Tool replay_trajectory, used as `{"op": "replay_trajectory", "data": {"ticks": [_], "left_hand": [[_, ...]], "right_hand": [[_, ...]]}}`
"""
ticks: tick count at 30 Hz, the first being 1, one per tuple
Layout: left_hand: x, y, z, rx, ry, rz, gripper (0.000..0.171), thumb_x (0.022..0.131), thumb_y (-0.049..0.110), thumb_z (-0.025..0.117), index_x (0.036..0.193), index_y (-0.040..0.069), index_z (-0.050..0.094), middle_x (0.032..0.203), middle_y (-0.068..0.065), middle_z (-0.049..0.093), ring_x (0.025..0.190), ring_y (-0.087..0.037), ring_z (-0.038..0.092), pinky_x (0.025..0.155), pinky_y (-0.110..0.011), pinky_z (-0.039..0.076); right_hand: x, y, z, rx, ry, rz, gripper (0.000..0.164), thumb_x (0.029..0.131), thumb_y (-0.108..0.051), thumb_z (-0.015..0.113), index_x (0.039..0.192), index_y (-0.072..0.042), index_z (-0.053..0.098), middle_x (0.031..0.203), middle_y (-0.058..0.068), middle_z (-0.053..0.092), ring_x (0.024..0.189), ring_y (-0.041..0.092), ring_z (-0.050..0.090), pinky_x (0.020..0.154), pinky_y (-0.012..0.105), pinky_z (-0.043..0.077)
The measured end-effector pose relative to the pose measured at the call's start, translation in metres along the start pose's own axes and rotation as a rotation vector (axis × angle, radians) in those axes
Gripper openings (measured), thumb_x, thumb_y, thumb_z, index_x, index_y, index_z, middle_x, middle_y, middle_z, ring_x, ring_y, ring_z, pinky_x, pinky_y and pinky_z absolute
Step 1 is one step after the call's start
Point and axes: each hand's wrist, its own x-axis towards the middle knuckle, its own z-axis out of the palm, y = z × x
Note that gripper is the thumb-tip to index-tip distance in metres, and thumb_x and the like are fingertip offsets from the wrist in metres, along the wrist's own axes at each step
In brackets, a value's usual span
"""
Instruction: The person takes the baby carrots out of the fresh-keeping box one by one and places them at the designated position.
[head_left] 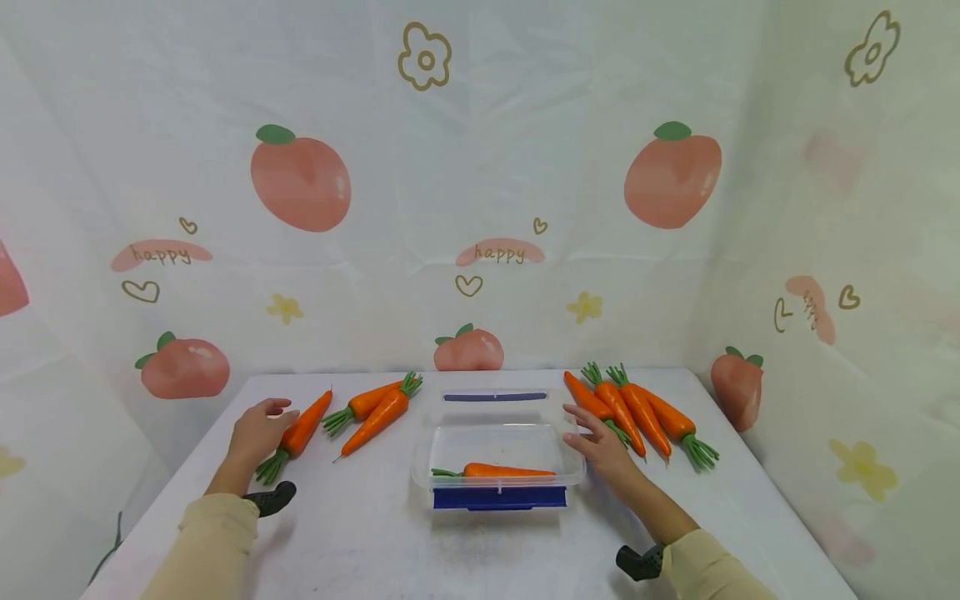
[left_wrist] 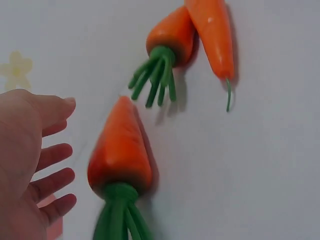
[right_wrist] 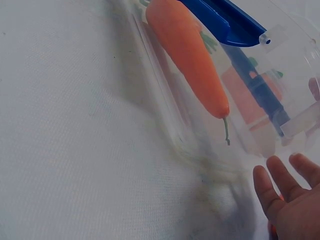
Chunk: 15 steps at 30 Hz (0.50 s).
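My left hand (head_left: pixel 260 432) hovers beside a lone orange carrot (head_left: pixel 303 425) with green stems. In the left wrist view its fingers (left_wrist: pixel 54 155) are spread loosely, with a gap to that carrot (left_wrist: pixel 120 155). A clear plastic box (head_left: pixel 495 435) with blue clips (head_left: pixel 499 497) stands mid-table. Inside it, one carrot (head_left: pixel 498 471) lies crosswise along the near wall; the right wrist view shows this carrot (right_wrist: pixel 190 60) through the plastic. My right hand (head_left: pixel 603 446) is at the box's right side, its fingertips close to the rim and holding nothing.
Two carrots (head_left: pixel 381 419) overlap left of the box. Several more carrots (head_left: pixel 637 410) lie side by side at the back right, just beyond my right hand. A fruit-printed white curtain (head_left: pixel 480 167) hangs behind the white table (head_left: pixel 360 533).
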Motion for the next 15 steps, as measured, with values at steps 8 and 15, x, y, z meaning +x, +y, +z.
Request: {"op": "replay_trajectory", "data": {"ticks": [8, 15], "left_hand": [[0.004, 0.043, -0.004, 0.018, 0.050, 0.147, 0.046, 0.100, 0.031, 0.054, 0.133, -0.001, 0.052, 0.132, -0.029, 0.049, 0.118, -0.047, 0.044, 0.097, -0.058, 0.042], [0.006, 0.081, -0.003, 0.009, -0.047, 0.216, 0.047, 0.098, 0.034, 0.057, 0.133, 0.003, 0.054, 0.132, -0.025, 0.051, 0.117, -0.042, 0.047, 0.095, -0.053, 0.046]], "right_hand": [[0.001, 0.000, 0.000, -0.011, 0.012, 0.005, 0.053, 0.095, -0.021, 0.063, 0.145, -0.020, 0.046, 0.150, 0.020, 0.036, 0.121, 0.038, 0.051, 0.100, 0.054, 0.043], [0.001, 0.000, 0.000, -0.018, 0.017, 0.015, 0.052, 0.095, -0.022, 0.063, 0.145, -0.024, 0.048, 0.151, 0.019, 0.036, 0.122, 0.038, 0.050, 0.100, 0.055, 0.042]]}}
